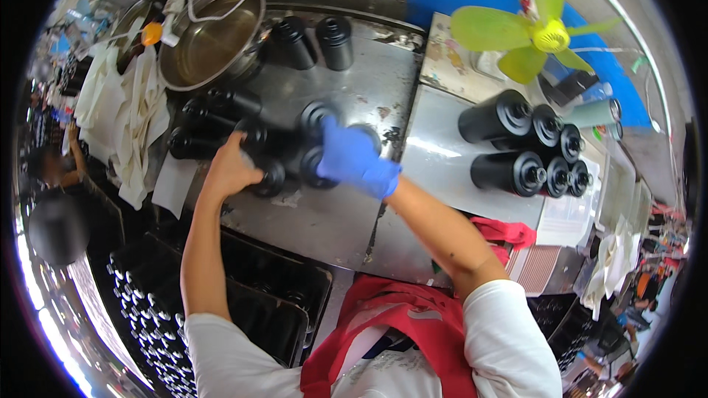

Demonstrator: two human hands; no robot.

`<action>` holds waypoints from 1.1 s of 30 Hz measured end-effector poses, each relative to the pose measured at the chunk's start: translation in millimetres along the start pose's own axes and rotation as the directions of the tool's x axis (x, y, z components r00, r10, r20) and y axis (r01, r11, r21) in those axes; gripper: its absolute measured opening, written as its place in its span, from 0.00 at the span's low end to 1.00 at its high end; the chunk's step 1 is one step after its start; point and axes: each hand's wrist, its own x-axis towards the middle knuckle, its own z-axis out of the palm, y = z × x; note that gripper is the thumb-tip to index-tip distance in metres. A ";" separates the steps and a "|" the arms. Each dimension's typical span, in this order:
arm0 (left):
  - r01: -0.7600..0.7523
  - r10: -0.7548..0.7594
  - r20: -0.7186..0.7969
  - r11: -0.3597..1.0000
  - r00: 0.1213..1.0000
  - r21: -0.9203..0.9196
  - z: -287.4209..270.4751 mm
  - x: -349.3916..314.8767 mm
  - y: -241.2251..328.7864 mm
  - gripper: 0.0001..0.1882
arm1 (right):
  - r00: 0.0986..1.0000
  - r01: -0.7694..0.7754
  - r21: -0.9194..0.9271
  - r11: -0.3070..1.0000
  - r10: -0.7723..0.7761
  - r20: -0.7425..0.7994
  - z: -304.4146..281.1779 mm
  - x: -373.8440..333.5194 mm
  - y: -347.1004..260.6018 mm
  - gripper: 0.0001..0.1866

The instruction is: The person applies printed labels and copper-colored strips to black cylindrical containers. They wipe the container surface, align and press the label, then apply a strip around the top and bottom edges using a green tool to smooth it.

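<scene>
Where the broad, silver sheet-metal workbench [332, 239] is occupied by black, capped cylinders [505, 173], the work is judged to be partway through: six are grouped at the right, while several are clustered at the left; which group is finished cannot be determined. In the open black crate [280, 252] below the workbench's near edge, further dark cylinders are held. In the round, silver metal basin [259, 11] at rear left, shallow brownish liquid appears to be contained. Over the left cluster, the blue-gloved right hand [355, 158] is blurred; its grip cannot be told. At the bare left hand [231, 169], thumb and forefinger are spread beside the cylinders; whether one is gripped cannot be told.
</scene>
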 end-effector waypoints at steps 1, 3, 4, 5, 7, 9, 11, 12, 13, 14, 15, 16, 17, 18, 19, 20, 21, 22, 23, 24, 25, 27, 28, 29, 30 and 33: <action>0.043 -0.046 0.057 0.998 0.997 0.052 -4.3 -15.4 11.0 0.41 | 0.999 0.033 -0.004 0.999 -0.033 -0.031 13.2 -16.7 -2.2 0.22; 0.076 -0.098 0.144 0.985 0.985 0.155 -4.8 -44.3 20.1 0.41 | 0.987 0.110 0.011 0.994 -0.108 -0.122 34.4 -51.6 -5.0 0.22; 0.065 -0.103 0.179 0.977 0.978 0.205 -3.3 -58.5 22.9 0.41 | 0.992 0.094 0.053 0.994 -0.089 -0.089 39.2 -68.6 -6.4 0.24; 0.074 -0.121 0.216 0.974 0.969 0.215 0.0 -71.0 25.5 0.41 | 0.997 0.065 0.110 0.992 -0.061 -0.037 36.7 -86.3 -10.1 0.25; 0.073 -0.144 0.271 0.964 0.952 0.256 8.4 -93.9 38.3 0.41 | 0.999 0.049 0.197 0.979 -0.046 -0.022 42.3 -118.9 0.6 0.25; 0.073 -0.167 0.326 0.957 0.930 0.281 21.3 -109.7 53.2 0.40 | 0.998 -0.038 0.249 0.968 0.024 0.061 31.2 -150.0 10.1 0.25; 0.046 -0.145 0.366 0.963 0.919 0.266 37.3 -121.6 65.0 0.40 | 0.982 -0.145 0.236 0.961 0.112 0.150 17.6 -177.7 17.7 0.26; 0.044 -0.140 0.382 0.967 0.913 0.249 45.9 -127.9 71.9 0.40 | 0.979 -0.175 0.212 0.961 0.148 0.138 16.8 -191.7 23.1 0.26; 0.019 -0.126 0.419 0.968 0.899 0.250 56.0 -131.2 76.9 0.41 | 0.976 -0.203 0.189 0.961 0.183 0.115 17.2 -204.9 30.2 0.27; -0.006 -0.112 0.454 0.968 0.884 0.250 66.1 -132.8 83.2 0.42 | 0.972 -0.231 0.166 0.959 0.218 0.091 18.0 -217.1 38.4 0.29; -0.016 -0.113 0.492 0.968 0.863 0.251 75.4 -134.4 92.6 0.43 | 0.963 -0.268 0.148 0.952 0.260 0.076 19.9 -227.7 48.2 0.33; -0.013 -0.116 0.526 0.972 0.842 0.236 84.5 -137.3 100.6 0.42 | 0.953 -0.303 0.133 0.944 0.297 0.063 19.8 -236.6 57.0 0.37; -0.073 -0.058 0.543 0.974 0.838 0.215 94.9 -140.5 106.1 0.41 | 0.941 -0.334 0.071 0.940 0.329 0.082 16.3 -241.7 62.6 0.38; -0.137 0.003 0.562 0.971 0.827 0.196 106.9 -143.7 111.0 0.40 | 0.956 -0.293 0.030 0.956 0.292 0.024 16.0 -248.8 69.7 0.38; -0.185 0.034 0.585 0.962 0.811 0.200 119.4 -146.4 114.7 0.39 | 0.953 -0.298 -0.020 0.954 0.299 0.045 11.6 -252.2 74.0 0.38; -0.231 0.064 0.606 0.952 0.793 0.202 131.8 -149.3 117.6 0.39 | 0.949 -0.302 -0.071 0.951 0.307 0.067 7.4 -254.8 77.8 0.38; -0.281 0.131 0.616 0.948 0.777 0.152 142.8 -152.5 119.6 0.38 | 0.949 -0.303 -0.106 0.947 0.310 0.058 6.0 -256.6 83.5 0.38; -0.329 0.183 0.612 0.935 0.770 0.134 152.1 -154.9 123.1 0.37 | 0.948 -0.306 -0.135 0.942 0.315 0.052 8.7 -259.6 88.8 0.37; -0.343 0.196 0.616 0.930 0.763 0.130 157.3 -155.3 130.6 0.37 | 0.946 -0.308 -0.165 0.937 0.319 0.047 11.2 -260.8 93.1 0.37; -0.353 0.203 0.623 0.927 0.755 0.126 161.3 -156.5 137.1 0.38 | 0.949 -0.301 -0.184 0.936 0.313 0.036 13.4 -261.4 96.2 0.38; -0.369 0.221 0.603 0.920 0.767 0.133 167.5 -157.3 139.2 0.39 | 0.952 -0.294 -0.204 0.934 0.305 0.025 14.0 -260.1 99.8 0.38; -0.393 0.248 0.561 0.907 0.790 0.153 177.1 -158.3 136.4 0.42 | 0.958 -0.272 -0.173 0.947 0.284 0.047 4.5 -257.1 102.8 0.39; -0.407 0.273 0.556 0.904 0.785 0.129 174.3 -158.4 136.4 0.42 | 0.962 -0.244 -0.111 0.963 0.255 0.096 -5.3 -256.9 105.4 0.40; -0.419 0.299 0.549 0.902 0.780 0.106 170.5 -158.4 137.0 0.42 | 0.962 -0.237 -0.067 0.969 0.244 0.123 -14.6 -256.9 107.4 0.41; -0.429 0.322 0.539 0.900 0.779 0.083 167.8 -159.4 136.1 0.42 | 0.962 -0.227 -0.026 0.974 0.228 0.151 -22.0 -258.4 109.8 0.41; -0.428 0.389 0.506 0.903 0.770 -0.042 159.0 -159.3 131.5 0.40 | 0.952 -0.277 0.082 0.957 0.262 0.156 -39.9 -266.6 114.0 0.39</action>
